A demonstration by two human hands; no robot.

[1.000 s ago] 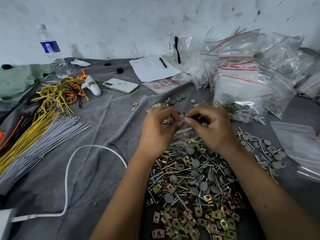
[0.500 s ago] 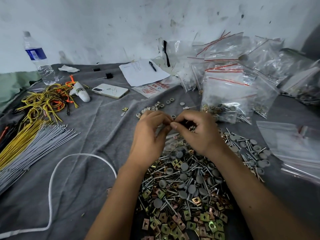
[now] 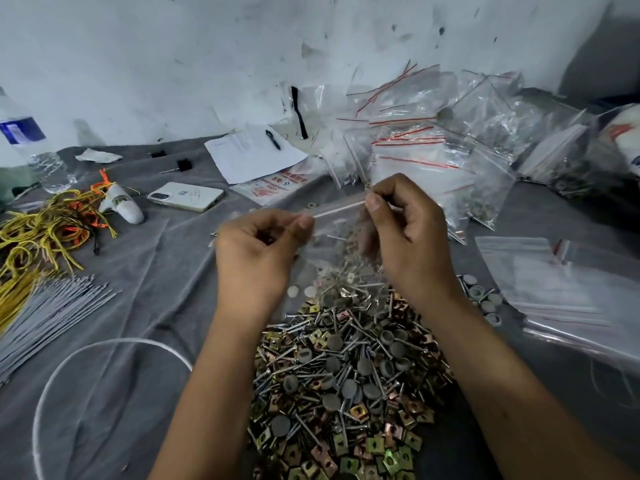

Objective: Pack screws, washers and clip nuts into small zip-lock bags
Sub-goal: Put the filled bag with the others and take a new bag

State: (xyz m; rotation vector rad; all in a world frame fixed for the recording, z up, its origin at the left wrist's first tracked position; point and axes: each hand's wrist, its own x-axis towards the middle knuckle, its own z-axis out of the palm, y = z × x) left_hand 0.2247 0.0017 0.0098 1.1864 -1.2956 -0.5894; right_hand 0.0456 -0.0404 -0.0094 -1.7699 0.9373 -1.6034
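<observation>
Now we pinch the top strip of a small clear zip-lock bag [image 3: 334,244] between both hands: our left hand [image 3: 256,258] grips its left end, our right hand [image 3: 408,233] its right end. It hangs above the heap of screws, washers and clip nuts [image 3: 346,375] on the grey cloth [image 3: 138,306].

Left hand [image 3: 256,258]: mid-frame, raised, back toward the camera, fingers curled, thumb and forefinger pinched together.
Right hand [image 3: 408,237]: just right of centre, slightly higher than the left, fingers curled in, thumb tip pressed to forefinger.
Forearms: both bare, rising from the bottom edge, converging toward the centre.
Gap between hands: narrow, not touching.
</observation>
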